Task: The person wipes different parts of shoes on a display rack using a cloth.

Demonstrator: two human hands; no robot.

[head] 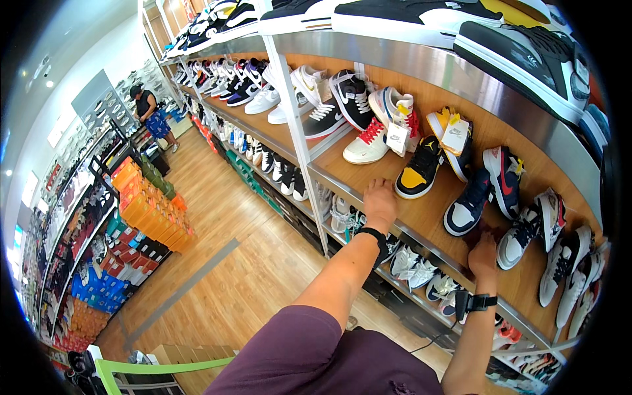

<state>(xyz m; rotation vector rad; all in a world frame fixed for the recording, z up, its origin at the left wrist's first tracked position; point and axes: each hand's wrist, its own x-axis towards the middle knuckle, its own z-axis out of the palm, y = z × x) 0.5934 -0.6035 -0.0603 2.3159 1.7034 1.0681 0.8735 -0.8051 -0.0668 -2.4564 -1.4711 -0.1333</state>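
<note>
My left hand lies on the front edge of the wooden shelf, fingers slightly apart and holding nothing. Just beyond its fingers is a black and yellow sneaker. Further right, my right hand is low over the same shelf, closed on what looks like a dark red cloth, blurred and partly hidden. That hand sits between a navy and white sneaker and a white and navy sneaker. A cream sneaker with red laces stands behind my left hand, beside a tagged white high-top.
A white upright post divides the rack. More sneakers fill the shelf below, and large black sneakers rest above. Orange shoeboxes are stacked across the aisle. A person stands at its far end. A green frame is behind me.
</note>
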